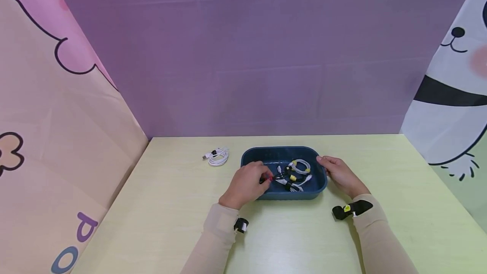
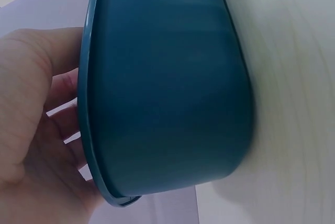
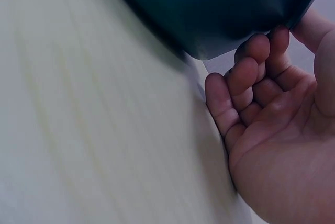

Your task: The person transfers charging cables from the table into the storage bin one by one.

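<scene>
A dark blue plastic bin (image 1: 283,195) stands on the table with several coiled cables inside. My left hand (image 1: 247,185) reaches over the bin's left side, thumb and fingers curled at a black cable with a red part (image 1: 271,178); it appears to pinch it. In the left wrist view the bin wall (image 2: 167,88) covers the fingertips of that hand (image 2: 31,109). With my right hand (image 1: 342,176) I grip the bin's right rim, the thumb at the rim and the fingers curled against the outer wall, as the right wrist view shows of the hand (image 3: 277,114).
A coiled white USB cable (image 1: 218,157) lies on the table (image 1: 171,206), left of the bin. White cables, one with yellow ties (image 1: 302,166), lie in the bin's right half. A purple cloth (image 1: 266,54) hangs behind the table, with printed cloths at both sides.
</scene>
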### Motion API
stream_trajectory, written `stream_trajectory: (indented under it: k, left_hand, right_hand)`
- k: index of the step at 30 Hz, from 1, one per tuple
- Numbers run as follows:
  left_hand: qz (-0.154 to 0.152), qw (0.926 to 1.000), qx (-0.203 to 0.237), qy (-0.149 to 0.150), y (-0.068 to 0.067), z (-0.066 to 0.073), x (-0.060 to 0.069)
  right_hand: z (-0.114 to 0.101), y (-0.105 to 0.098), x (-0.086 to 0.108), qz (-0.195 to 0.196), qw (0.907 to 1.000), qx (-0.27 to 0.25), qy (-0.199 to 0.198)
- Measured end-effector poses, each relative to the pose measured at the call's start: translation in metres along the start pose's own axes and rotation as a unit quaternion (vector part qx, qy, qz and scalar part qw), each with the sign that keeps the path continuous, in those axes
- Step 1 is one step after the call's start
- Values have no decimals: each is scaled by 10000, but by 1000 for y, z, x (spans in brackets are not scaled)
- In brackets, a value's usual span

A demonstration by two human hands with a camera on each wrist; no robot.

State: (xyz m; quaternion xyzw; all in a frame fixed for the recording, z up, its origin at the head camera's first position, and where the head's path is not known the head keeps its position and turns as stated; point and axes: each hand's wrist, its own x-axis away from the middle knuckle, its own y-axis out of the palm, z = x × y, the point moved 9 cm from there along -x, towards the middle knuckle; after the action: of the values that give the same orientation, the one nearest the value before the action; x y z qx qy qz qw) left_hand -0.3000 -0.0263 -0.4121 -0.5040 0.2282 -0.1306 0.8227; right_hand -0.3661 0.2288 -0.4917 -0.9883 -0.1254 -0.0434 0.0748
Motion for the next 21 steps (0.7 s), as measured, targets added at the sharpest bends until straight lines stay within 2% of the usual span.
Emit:
stream_trajectory:
  k: [17, 21]
  left_hand:
    - [-238, 9996, 152, -34, 0, -4, 0]
    - [-312, 9994, 138, -51, 1, -5, 0]
  right_hand:
    - [1, 0, -4, 32, 9999, -68, -126]
    - [3, 0, -3, 35, 10000, -54, -50]
